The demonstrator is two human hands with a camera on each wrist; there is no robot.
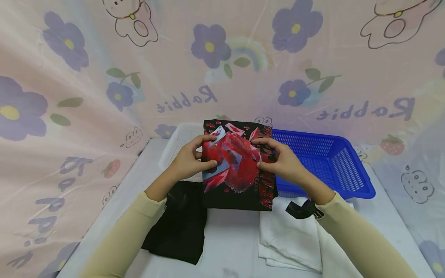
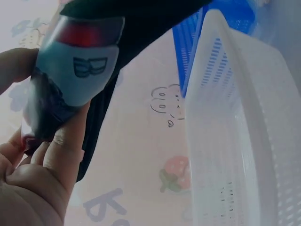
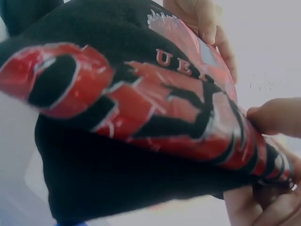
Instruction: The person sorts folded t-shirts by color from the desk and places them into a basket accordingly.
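The left hand [image 1: 189,158] and the right hand [image 1: 283,160] are gripping the opposite side edges of a folded black garment with a red graphic print [image 1: 233,162], the fingers of each partly curled and a thumb pressing on the printed face. The garment is being held above the white tabletop [image 1: 229,239], between the hands, its printed face turning up toward the head camera. Its slightly longer axis is running from near to far, leaning a little, and a column of large red lettering is following that axis along the right-hand edge. The right hand is covering part of this lettering, so the full wording is staying unreadable; some fingers of both hands are disappearing beneath the cloth, and its underside is mostly escaping view. In the left wrist view, the garment's upper portion is running out of the picture. Behind it, a white plastic basket [image 1: 182,133] is showing only in part on the left, while a blue perforated basket [image 1: 363,187] is standing on the right. Nearer, a folded black cloth [image 1: 177,227] is lying partly under the left forearm's line of sight, and folded white cloth [image 1: 292,239] is lying partly hidden by the right sleeve [image 1: 365,239].
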